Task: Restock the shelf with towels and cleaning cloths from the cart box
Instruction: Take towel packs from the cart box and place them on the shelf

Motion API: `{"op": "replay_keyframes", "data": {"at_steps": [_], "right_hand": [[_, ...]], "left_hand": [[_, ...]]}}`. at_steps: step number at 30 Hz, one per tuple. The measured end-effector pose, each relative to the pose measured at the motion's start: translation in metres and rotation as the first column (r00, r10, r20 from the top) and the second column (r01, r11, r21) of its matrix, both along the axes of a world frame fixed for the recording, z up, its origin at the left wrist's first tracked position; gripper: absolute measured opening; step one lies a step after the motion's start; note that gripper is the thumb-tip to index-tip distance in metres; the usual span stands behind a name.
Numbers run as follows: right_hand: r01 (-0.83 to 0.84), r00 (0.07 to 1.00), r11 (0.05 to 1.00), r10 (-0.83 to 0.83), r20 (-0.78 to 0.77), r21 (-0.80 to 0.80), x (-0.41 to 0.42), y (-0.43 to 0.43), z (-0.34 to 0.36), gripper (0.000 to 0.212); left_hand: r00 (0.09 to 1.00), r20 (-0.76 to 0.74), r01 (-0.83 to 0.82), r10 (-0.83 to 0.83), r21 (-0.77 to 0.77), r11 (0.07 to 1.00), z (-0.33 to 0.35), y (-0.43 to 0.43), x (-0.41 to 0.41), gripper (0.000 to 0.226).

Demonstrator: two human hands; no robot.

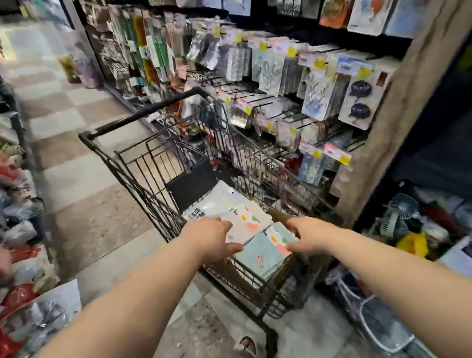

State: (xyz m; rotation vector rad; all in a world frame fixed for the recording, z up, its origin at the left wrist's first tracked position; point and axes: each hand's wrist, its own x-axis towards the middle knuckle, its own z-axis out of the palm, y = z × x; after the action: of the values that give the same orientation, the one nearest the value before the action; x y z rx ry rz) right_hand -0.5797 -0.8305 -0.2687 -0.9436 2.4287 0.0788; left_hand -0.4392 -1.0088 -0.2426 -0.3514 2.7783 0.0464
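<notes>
left hand (211, 235) fingers lie straight on the white cloth pack (247, 220) in the cart box (278, 217); right hand (309, 236) seems to pinch the blue cloth pack (260, 255) edge. risk: slick stacked packs slide apart if the lift is lopsided.

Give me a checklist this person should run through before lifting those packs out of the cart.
1. Hands at the goods: the left hand rests on the white pack and the right hand is at the edge of the blue pack. Ok.
2. Firm hold: the right fingers reach past the pack's edge and are partly hidden. Cannot tell.
3. Packs free to lift: both lie on top in the cardboard box, with nothing on them. Ok.
4. Cart beside the shelf. Ok.
5. Free space on the shelf for towels: the picture is blurred and the hooks look full. Cannot tell.
</notes>
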Motion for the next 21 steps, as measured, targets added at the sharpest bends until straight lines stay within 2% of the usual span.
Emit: {"op": "replay_keyframes", "data": {"at_steps": [6,11,21], "right_hand": [[0.055,0.994,0.998,-0.051,0.096,-0.038,-0.054,-0.067,-0.031,0.065],[0.076,0.982,0.997,-0.073,0.174,-0.011,-0.097,-0.112,-0.049,0.070],[0.189,0.945,0.979,-0.203,0.257,0.079,-0.145,-0.134,-0.092,0.068]], "left_hand": [[0.994,0.105,0.013,-0.009,-0.039,0.999,-0.014,-0.072,-0.063,0.067],[0.984,0.177,-0.009,0.015,-0.035,0.999,-0.026,-0.125,-0.115,0.066],[0.956,0.292,0.011,-0.035,0.083,0.996,-0.086,-0.172,-0.188,0.064]]}}
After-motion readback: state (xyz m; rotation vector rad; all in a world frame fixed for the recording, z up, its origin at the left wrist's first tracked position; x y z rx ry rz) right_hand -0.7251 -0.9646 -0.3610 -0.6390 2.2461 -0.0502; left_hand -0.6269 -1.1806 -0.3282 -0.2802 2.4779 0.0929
